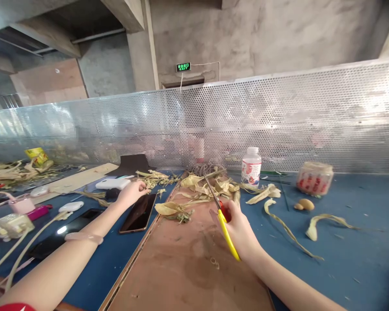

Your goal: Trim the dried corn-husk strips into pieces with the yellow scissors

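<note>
My right hand (238, 229) grips a pair of scissors (227, 237) with yellow and red handles, the blades pointing away from me over a brown board (171, 268). Just beyond the blades lie dried, pale leaf-like pieces (220, 186). At the left, my left hand (132, 193) reaches over the blue table with its fingers pinched together. Beside those fingertips is a small heap of dried scraps (154, 179); whatever is between the fingers is too small to make out. A dried leaf with a greenish tuft (170, 210) rests on the board between my hands.
Close to my left hand are a dark phone (138, 214), a white device (113, 183) and cables (26, 237). On the right stand a white bottle (251, 166) and a jar (315, 178), near a small tan gourd-like object (304, 204). A perforated metal panel (278, 116) runs behind.
</note>
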Motion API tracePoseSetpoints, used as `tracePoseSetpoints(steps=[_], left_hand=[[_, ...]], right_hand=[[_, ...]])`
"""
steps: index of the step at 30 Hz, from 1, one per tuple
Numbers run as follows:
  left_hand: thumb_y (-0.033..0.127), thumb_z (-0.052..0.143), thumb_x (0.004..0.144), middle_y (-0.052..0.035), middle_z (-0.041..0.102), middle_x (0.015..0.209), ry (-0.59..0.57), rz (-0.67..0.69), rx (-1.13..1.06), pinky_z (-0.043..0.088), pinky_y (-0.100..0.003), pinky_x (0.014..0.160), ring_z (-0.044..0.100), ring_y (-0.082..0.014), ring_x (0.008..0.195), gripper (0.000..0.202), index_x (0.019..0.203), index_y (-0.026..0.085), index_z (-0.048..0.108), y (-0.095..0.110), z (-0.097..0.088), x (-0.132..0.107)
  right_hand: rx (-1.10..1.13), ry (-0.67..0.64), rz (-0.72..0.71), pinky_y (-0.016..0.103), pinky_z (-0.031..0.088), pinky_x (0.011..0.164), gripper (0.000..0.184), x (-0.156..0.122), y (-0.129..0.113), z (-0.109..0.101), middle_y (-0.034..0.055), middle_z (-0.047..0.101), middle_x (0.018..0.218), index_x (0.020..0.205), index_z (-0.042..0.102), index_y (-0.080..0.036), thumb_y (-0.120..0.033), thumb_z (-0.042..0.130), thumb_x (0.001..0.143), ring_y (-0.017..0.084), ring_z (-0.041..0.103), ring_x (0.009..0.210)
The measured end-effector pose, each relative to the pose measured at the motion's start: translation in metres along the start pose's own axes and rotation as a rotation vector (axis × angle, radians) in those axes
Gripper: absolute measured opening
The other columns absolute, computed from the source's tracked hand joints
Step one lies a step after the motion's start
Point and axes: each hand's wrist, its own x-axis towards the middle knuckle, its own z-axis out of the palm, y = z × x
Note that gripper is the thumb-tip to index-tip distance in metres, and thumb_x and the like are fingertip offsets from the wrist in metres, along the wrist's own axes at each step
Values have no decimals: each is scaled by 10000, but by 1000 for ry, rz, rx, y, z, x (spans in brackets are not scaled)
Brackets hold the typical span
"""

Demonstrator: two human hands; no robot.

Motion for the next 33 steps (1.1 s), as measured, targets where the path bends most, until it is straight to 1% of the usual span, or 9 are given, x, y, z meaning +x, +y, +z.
tracePoseSetpoints(steps=[4,7,10,13,17,21,26,30,33], left_hand=[[307,711,598,-14,689,662,19,-1,-48,421,-301,673,628,-234,682,265,844,227,651,-7,7,2],[250,725,569,-24,686,624,68,-34,-136,433,-322,698,631,-246,687,222,777,228,651,-10,7,3],[295,736,569,-49,694,638,124,-79,-277,457,-345,702,644,-257,705,236,768,203,648,-8,7,2],[379,719,606,-84,718,746,147,-103,-457,487,-343,697,664,-251,754,351,873,163,647,1,9,-1],[403,734,612,-114,718,898,146,-112,-637,500,-313,714,660,-241,858,440,959,146,646,18,11,-7],[386,759,605,-104,709,944,147,-140,-733,502,-273,668,651,-227,879,511,1046,166,626,26,9,-9],[336,769,612,-111,701,974,97,-169,-804,507,-239,618,661,-219,880,535,1092,165,603,28,5,-9],[299,766,627,-114,697,1012,41,-171,-853,507,-222,606,657,-227,926,541,1124,176,592,27,3,-7],[241,777,616,-113,696,1019,14,-214,-920,505,-210,592,659,-218,914,518,1101,167,611,22,3,-4]], right_hand=[[49,6,13,294,416,609,301,0,-1,-1,-2,573,695,768,481,-212,-491,554,682,166,494,647],[59,11,20,287,410,588,302,1,-3,-2,-9,556,660,743,480,-208,-487,565,669,163,485,635],[68,16,11,284,410,581,281,1,-3,-2,-5,566,656,737,487,-204,-469,562,680,162,490,630],[82,23,-13,281,412,573,251,2,-1,-2,0,582,670,745,500,-201,-444,552,707,159,493,624],[90,14,-12,267,409,560,232,1,-2,-2,-6,575,669,747,502,-204,-423,567,708,150,482,618],[74,-32,3,253,401,559,198,-1,-4,-1,-17,547,668,736,470,-212,-380,568,701,142,470,626],[25,-67,-8,244,385,557,151,-4,-2,1,-39,500,647,732,420,-228,-312,543,708,136,454,621],[77,-77,-18,238,386,564,132,-7,0,4,-40,500,666,738,396,-235,-238,522,699,136,462,639],[112,-91,-20,231,376,554,155,-11,3,9,-44,495,678,728,372,-240,-189,511,679,126,443,623]])
